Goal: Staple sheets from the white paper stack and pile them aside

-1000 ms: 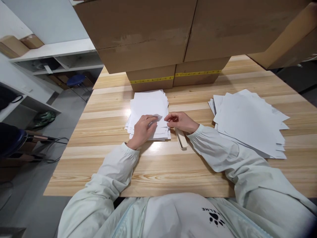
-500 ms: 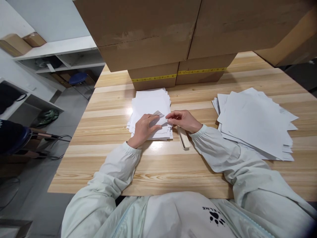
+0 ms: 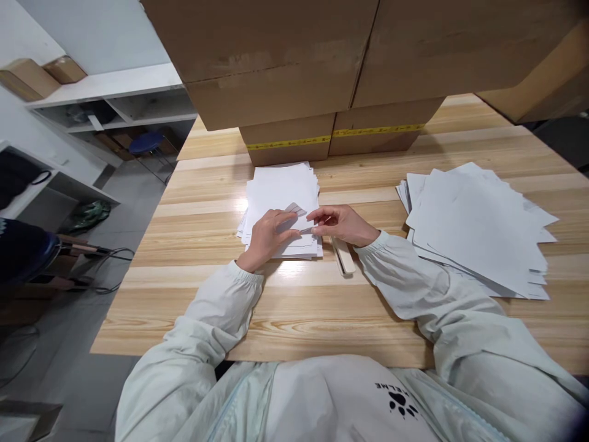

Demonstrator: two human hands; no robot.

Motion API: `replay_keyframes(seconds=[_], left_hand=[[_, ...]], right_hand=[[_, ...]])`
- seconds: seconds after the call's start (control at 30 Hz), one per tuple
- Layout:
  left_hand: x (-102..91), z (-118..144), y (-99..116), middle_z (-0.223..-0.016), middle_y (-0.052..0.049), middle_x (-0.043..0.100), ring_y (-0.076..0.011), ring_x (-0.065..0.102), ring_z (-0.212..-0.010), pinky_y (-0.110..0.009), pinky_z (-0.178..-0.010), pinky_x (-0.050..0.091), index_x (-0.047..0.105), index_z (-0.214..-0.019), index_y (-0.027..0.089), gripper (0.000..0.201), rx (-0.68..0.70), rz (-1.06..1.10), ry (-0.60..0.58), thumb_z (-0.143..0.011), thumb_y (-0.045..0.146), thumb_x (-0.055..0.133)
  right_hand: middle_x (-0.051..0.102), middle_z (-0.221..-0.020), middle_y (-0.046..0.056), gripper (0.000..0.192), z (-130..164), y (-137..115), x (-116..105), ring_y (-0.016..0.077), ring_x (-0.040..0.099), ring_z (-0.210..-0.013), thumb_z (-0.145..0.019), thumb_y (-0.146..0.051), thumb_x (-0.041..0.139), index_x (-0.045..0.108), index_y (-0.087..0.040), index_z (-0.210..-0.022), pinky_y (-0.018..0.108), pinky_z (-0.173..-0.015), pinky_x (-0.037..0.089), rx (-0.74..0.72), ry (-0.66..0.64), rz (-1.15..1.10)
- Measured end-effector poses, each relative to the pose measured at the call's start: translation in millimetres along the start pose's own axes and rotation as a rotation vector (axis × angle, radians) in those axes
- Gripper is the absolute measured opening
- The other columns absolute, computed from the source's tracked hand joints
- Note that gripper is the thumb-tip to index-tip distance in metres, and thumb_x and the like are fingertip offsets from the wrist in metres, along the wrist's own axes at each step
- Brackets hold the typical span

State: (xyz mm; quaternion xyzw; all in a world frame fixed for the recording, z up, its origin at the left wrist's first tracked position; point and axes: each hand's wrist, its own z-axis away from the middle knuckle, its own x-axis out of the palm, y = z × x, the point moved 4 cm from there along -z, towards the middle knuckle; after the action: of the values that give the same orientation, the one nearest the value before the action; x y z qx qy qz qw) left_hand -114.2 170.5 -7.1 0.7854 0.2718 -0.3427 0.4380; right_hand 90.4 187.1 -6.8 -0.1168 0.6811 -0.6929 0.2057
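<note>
A small stack of white paper sheets (image 3: 281, 190) lies on the wooden table (image 3: 322, 307) in front of me. My left hand (image 3: 267, 236) rests on the stack's near part, fingers pressing down by a lifted, folded corner of the top sheet (image 3: 294, 210). My right hand (image 3: 343, 224) pinches the right edge of that top sheet between thumb and fingers. A flat pale wooden stick (image 3: 345, 256) lies on the table just under my right wrist.
A larger loose pile of white sheets (image 3: 478, 227) lies at the right. Stacked cardboard boxes (image 3: 294, 73) stand at the back of the table and overhang the view. White shelves (image 3: 115, 104) and a floor with cables are at the left.
My right hand has shifted slightly left to the top sheet's edge, and the sheet's corner has lifted a bit more. The view has drifted a little.
</note>
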Motion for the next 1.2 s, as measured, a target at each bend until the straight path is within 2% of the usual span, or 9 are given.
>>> replay_keyframes(seconds=[0.3,0.57,0.77,0.97,1.2], left_hand=[[0.5,0.1,-1.0,-0.102,-0.006,0.075,-0.0219,0.067,-0.098,-0.033,-0.082,0.054,0.074,-0.111,0.025,0.038,0.030,0.004,0.006,-0.080,0.047,0.077],[-0.7,-0.3,-0.1,-0.103,-0.006,0.076,-0.0217,0.068,-0.099,-0.034,-0.083,0.054,0.074,-0.110,0.024,0.035,0.025,0.009,-0.004,-0.082,0.044,0.077],[-2.8,0.0,5.4,-0.102,-0.005,0.076,-0.0206,0.068,-0.099,-0.033,-0.083,0.055,0.074,-0.110,0.024,0.026,-0.004,0.000,-0.002,-0.087,0.036,0.073],[-2.6,0.9,8.6,-0.106,-0.004,0.075,-0.0214,0.067,-0.102,-0.035,-0.086,0.055,0.073,-0.111,0.024,0.026,-0.032,0.004,-0.009,-0.086,0.032,0.074],[-2.5,0.3,7.8,-0.104,-0.005,0.075,-0.0222,0.067,-0.102,-0.035,-0.085,0.054,0.074,-0.110,0.024,0.027,-0.048,0.007,-0.015,-0.084,0.033,0.075]], right_hand=[[0.063,-0.075,0.000,0.041,-0.3,2.3,-1.3,0.0119,0.056,-0.070,-0.061,-0.036,0.085,0.076,-0.015,-0.095,0.030,-0.070,0.049,0.006,-0.005,0.003],[0.065,-0.077,0.001,0.042,-0.3,1.3,-2.9,0.0123,0.057,-0.072,-0.061,-0.037,0.085,0.078,-0.015,-0.096,0.030,-0.072,0.049,0.013,-0.012,0.014],[0.064,-0.075,0.000,0.039,0.1,1.9,-0.9,0.0114,0.055,-0.067,-0.068,-0.041,0.080,0.077,-0.016,-0.097,0.030,-0.068,0.046,0.014,-0.007,-0.007],[0.061,-0.064,0.000,0.038,-2.0,6.6,3.1,0.0101,0.048,-0.059,-0.071,-0.051,0.075,0.074,-0.014,-0.081,0.028,-0.058,0.037,0.043,0.103,-0.020],[0.061,-0.064,0.000,0.041,-2.4,4.0,4.4,0.0109,0.049,-0.059,-0.068,-0.054,0.077,0.074,-0.014,-0.078,0.028,-0.060,0.038,0.052,0.108,-0.040]])
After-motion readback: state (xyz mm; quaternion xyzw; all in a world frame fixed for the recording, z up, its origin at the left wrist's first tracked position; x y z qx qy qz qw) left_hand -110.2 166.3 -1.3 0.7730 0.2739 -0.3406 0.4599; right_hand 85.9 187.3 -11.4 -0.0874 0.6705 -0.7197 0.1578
